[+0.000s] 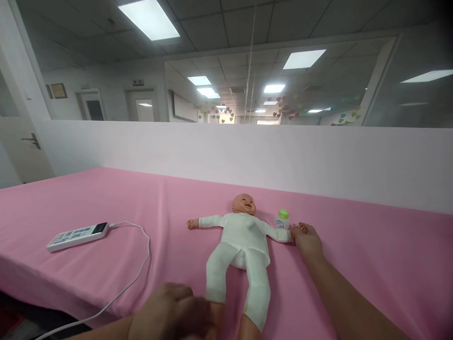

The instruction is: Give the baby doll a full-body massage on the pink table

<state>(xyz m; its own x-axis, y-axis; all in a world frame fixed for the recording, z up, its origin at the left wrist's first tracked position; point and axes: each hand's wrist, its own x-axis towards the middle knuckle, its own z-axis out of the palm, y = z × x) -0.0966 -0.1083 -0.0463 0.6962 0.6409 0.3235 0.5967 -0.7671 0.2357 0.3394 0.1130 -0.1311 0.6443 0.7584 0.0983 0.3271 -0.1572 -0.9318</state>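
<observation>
A baby doll (244, 231) in a white top and trousers lies on its back on the pink-covered table, arms spread and head toward the wall. My right hand (309, 242) is closed around the doll's hand at the end of its outstretched right-side arm. Low in the view, my left hand (170, 311) is beside the doll's lower leg on the left. Motion blurs its fingers, and whether they grip the leg is unclear. Close to the doll's held arm stands a small clear bottle with a green cap (282, 219).
A white handheld device (78, 236) with a dark screen lies on the left of the pink table cover (371, 255). Its white cable (141, 269) curves down over the front edge. Behind the table runs a low white wall (226, 151) with glass above it.
</observation>
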